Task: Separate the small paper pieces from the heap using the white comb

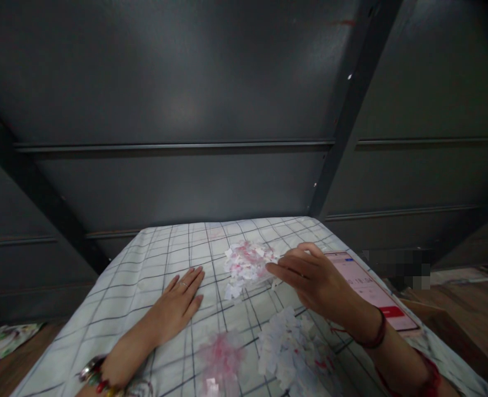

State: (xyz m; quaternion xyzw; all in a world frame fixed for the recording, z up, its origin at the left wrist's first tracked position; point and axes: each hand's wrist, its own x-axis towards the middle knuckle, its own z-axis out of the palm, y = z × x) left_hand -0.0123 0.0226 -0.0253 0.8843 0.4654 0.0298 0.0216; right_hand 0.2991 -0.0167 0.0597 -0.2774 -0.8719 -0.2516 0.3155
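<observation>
My left hand lies flat on the checked tablecloth, palm down, with nothing in it. At the right edge of a pile of white and pink scraps, my right hand is closed, thumb and fingers drawn together. Whatever sits between those fingertips is too small or hidden to make out. Nearer to me is a heap of mostly white scraps, with a few red-pink bits in it. To its left lies a smaller, blurred pink clump with a white piece at its front.
Beside my right forearm a phone lies face up, showing digits and a red button. A dark panelled wall rises behind the table. On the floor at the right is a brown box; a crumpled printed bag lies at the left.
</observation>
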